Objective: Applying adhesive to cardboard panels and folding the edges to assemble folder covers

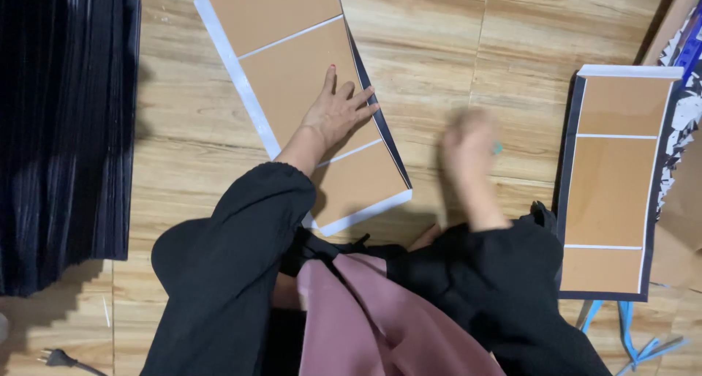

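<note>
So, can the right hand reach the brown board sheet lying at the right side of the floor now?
Probably yes. The right hand is blurred above bare wooden floor, and nothing lies between it and the brown board sheet.

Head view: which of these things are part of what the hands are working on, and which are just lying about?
In hand:
- left hand, flat on the brown panelled board
- right hand, blurred above the floor, something small and teal at its fingers
- second brown panelled board, at the right

Lying about:
- stack of black sheets
- plug and cord
- blue strips
</note>
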